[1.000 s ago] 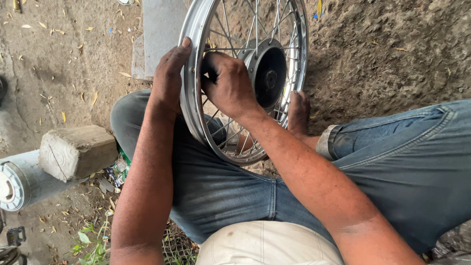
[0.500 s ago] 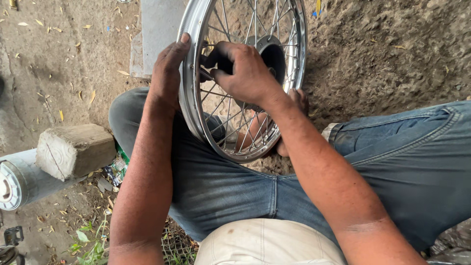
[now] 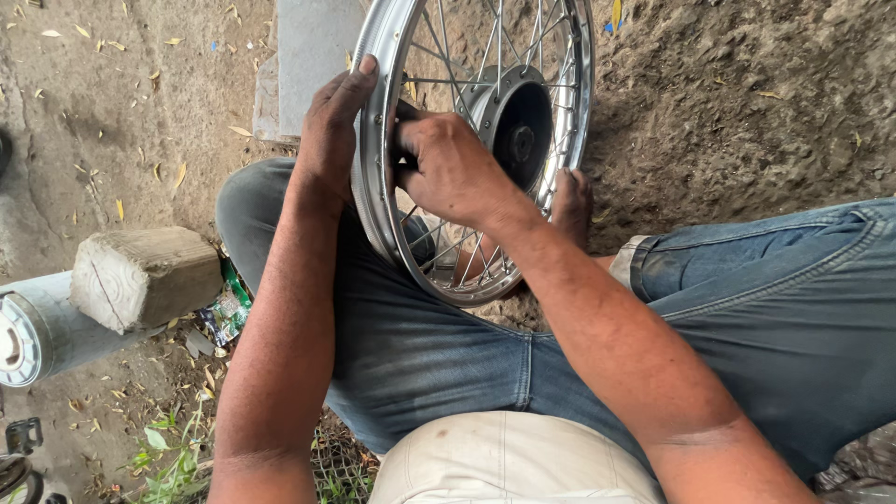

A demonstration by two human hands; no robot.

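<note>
- Fingers, left hand (image 3: pixel 331 126): we log them laid flat and close together over the outer edge of the wheel rim (image 3: pixel 373 187), fingertips pointing to the far side, pressing on the metal.
- Fingers, right hand (image 3: pixel 448 168): we log them curled narrow in among the spokes (image 3: pixel 448 252), just inside the rim; whether they pinch a spoke or a small part we cannot tell, since the back of the hand hides them.
- Spoked wheel: we record one item, bright metal rim, thin wire spokes, standing on edge and tilted, its near portion resting on our lap between the knees, its far portion running out of view at the top.
- Hub (image 3: pixel 513 121): we record a dark round drum at the wheel's centre, just right of the right hand.
- Jeans (image 3: pixel 439 355): blue denim, our legs folded, the wheel bearing on them.
- Bare foot (image 3: pixel 571 201): right of the wheel, touching the rim's lower right side.
- Stone block (image 3: pixel 140 275): pale, squared, on the ground to the left, well apart from the wheel.
- Metal cylinder (image 3: pixel 37 327): grey, lying at the left edge, just beside the block.
- Concrete slab (image 3: pixel 308 56): grey, at the far side, behind the left hand.
- Ground (image 3: pixel 747 112): bare dirt with scattered dry leaves.
</note>
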